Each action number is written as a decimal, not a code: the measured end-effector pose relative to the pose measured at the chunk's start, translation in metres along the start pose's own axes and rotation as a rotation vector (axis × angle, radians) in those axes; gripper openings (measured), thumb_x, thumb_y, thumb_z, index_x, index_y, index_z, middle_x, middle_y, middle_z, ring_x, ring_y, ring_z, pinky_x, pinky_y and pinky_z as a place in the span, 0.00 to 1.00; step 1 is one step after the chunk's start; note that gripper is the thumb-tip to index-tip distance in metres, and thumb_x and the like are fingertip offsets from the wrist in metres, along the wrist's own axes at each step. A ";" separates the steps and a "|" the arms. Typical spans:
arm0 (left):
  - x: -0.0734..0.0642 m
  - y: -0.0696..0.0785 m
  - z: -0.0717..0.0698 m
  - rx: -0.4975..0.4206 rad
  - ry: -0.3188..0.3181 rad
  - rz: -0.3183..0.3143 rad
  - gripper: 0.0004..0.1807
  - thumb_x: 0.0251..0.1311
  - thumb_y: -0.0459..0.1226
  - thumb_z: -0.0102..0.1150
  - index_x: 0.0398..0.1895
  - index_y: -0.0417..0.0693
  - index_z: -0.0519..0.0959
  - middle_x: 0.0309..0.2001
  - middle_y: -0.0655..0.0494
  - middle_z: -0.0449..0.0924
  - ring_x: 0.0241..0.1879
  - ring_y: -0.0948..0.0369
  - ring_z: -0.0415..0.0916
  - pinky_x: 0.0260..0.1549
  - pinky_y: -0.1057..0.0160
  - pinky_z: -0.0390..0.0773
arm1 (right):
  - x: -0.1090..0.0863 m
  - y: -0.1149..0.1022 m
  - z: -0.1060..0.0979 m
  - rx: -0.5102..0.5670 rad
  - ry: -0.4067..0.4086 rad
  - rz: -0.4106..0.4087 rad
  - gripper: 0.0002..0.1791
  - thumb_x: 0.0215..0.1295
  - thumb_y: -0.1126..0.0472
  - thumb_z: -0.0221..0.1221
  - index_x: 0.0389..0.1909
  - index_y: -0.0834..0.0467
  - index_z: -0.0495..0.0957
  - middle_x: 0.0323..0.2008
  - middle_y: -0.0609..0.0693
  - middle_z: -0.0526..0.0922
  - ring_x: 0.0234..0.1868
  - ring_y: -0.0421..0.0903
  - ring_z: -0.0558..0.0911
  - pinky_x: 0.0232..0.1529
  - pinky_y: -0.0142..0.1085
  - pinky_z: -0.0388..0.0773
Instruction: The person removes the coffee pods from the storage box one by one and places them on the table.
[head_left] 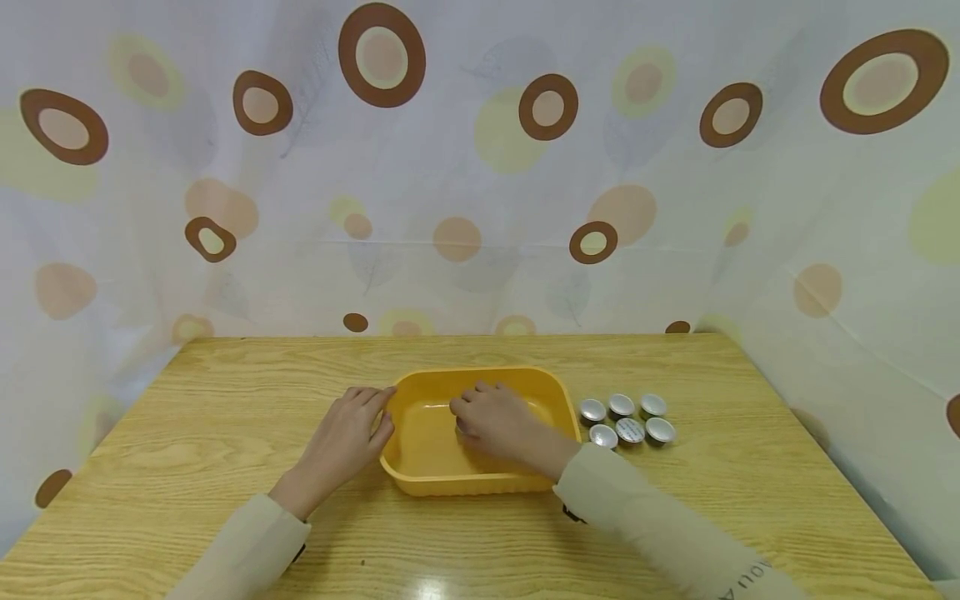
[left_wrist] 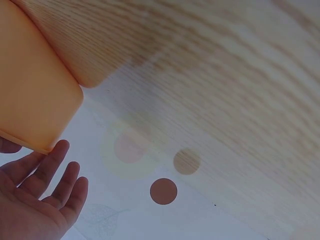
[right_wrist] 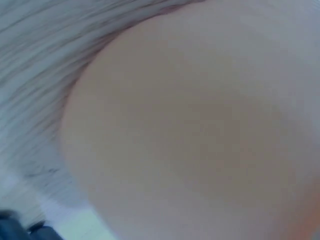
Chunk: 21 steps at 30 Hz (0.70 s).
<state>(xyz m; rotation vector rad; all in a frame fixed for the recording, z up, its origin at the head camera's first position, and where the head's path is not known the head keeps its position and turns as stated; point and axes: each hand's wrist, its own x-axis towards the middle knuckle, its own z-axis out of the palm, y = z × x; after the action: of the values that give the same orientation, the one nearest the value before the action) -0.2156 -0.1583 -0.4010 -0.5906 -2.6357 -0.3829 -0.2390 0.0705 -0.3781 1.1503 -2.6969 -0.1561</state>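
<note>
A yellow-orange plastic basin stands on the wooden table. At its left end my left hand touches the rim with fingertips and thumb. In the left wrist view, the fingers lie fairly straight along the outer edge. My right hand reaches down inside the basin, fingers bent. A small pale thing, mostly hidden, shows under those fingers and resembles one of the lidded cups grouped on the table to the right. A blurred, pale curved surface fills most of the right wrist view.
Several small dark cups with whitish lids stand in two rows close beside the basin's right end, near my right forearm. Behind the wooden table hangs a patterned curtain, which also runs along both sides.
</note>
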 end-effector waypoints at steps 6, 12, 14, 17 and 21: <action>0.000 0.000 0.000 0.006 -0.005 -0.004 0.19 0.59 0.37 0.51 0.54 0.41 0.75 0.44 0.51 0.81 0.47 0.53 0.74 0.46 0.53 0.75 | -0.012 0.010 -0.001 0.014 0.039 0.004 0.07 0.59 0.53 0.57 0.35 0.50 0.76 0.32 0.43 0.78 0.33 0.43 0.74 0.29 0.33 0.69; 0.000 -0.001 0.001 0.003 -0.001 -0.005 0.20 0.59 0.37 0.52 0.54 0.41 0.75 0.44 0.51 0.81 0.47 0.53 0.74 0.46 0.53 0.75 | -0.024 0.019 -0.006 0.001 0.079 0.004 0.09 0.56 0.51 0.60 0.36 0.50 0.77 0.32 0.43 0.80 0.34 0.43 0.75 0.27 0.33 0.69; 0.000 -0.001 0.001 0.002 0.002 -0.003 0.20 0.58 0.37 0.52 0.54 0.42 0.75 0.44 0.51 0.81 0.47 0.53 0.74 0.46 0.53 0.75 | -0.028 0.023 -0.008 0.007 0.081 0.009 0.10 0.56 0.51 0.60 0.36 0.51 0.77 0.33 0.44 0.80 0.34 0.44 0.75 0.28 0.34 0.70; 0.000 -0.001 0.001 0.002 0.005 -0.002 0.20 0.58 0.37 0.52 0.54 0.42 0.75 0.44 0.51 0.81 0.47 0.53 0.74 0.46 0.54 0.75 | -0.033 0.027 -0.011 0.021 0.072 0.026 0.11 0.55 0.51 0.61 0.37 0.51 0.78 0.33 0.44 0.80 0.37 0.45 0.77 0.33 0.38 0.74; 0.000 -0.001 0.001 0.005 0.004 -0.003 0.20 0.58 0.37 0.53 0.54 0.42 0.75 0.44 0.51 0.81 0.47 0.53 0.74 0.46 0.54 0.75 | -0.040 0.033 -0.013 0.017 0.082 0.040 0.12 0.54 0.51 0.61 0.37 0.51 0.78 0.32 0.45 0.80 0.37 0.46 0.77 0.36 0.40 0.75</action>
<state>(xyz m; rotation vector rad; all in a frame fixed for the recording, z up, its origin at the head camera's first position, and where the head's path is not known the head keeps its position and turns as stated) -0.2166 -0.1592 -0.4021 -0.5833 -2.6332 -0.3780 -0.2322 0.1218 -0.3649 1.0819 -2.6519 -0.0780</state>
